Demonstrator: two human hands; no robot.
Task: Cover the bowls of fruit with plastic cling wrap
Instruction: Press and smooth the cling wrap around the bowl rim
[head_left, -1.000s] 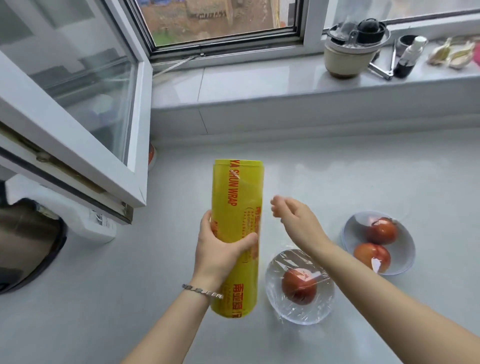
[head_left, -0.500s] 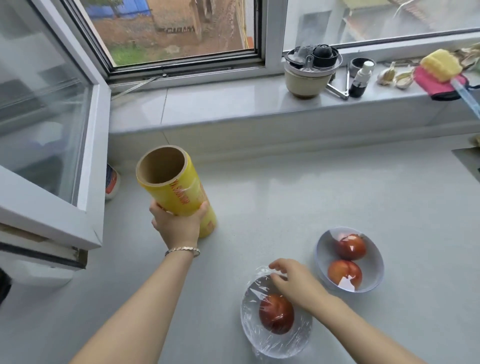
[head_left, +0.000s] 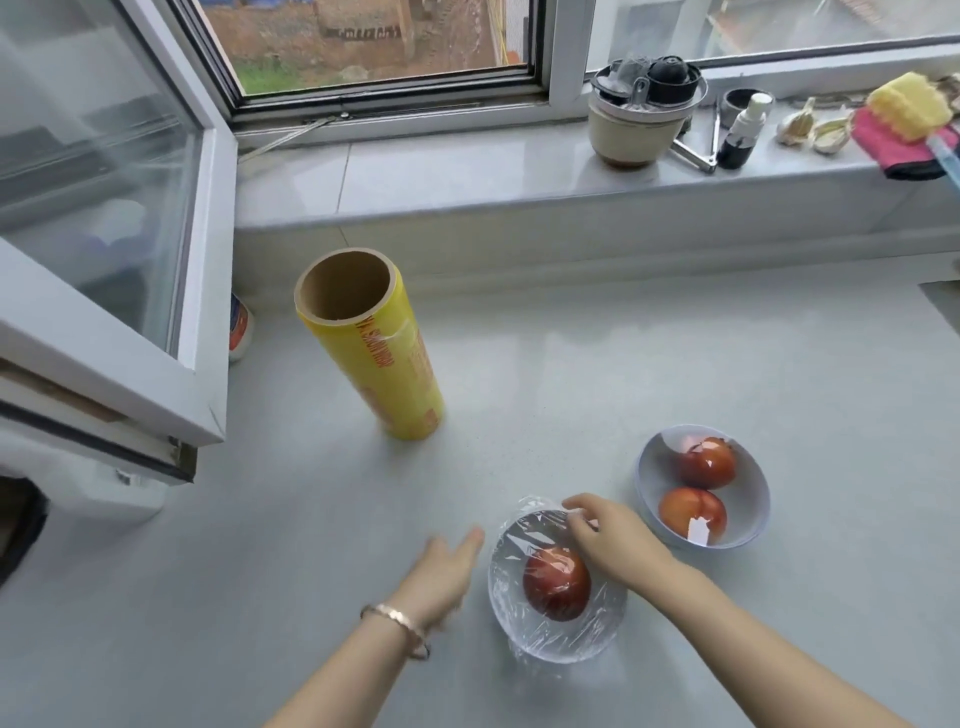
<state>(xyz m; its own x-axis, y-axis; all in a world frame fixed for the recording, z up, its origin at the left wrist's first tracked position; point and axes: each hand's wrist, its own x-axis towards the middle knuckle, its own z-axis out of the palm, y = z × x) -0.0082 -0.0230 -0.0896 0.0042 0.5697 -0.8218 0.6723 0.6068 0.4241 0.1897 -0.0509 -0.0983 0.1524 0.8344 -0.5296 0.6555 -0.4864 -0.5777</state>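
Two fingertips (head_left: 574, 503) of right grip (head_left: 613, 540) pinch cling wrap (head_left: 511, 564).

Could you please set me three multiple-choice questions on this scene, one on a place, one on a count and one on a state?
1. Where does the cling wrap roll stand? A. On the windowsill. B. Upright on the counter. C. Inside a bowl.
2. How many fruits lie in the uncovered bowl? A. One. B. Two. C. Four.
3. What state is the near bowl in? A. Covered with wrap. B. Bare. C. Overturned.
Answers: 1 B, it stands on end on the counter; 2 B, two red fruits show inside; 3 A, crinkled wrap spans its rim.
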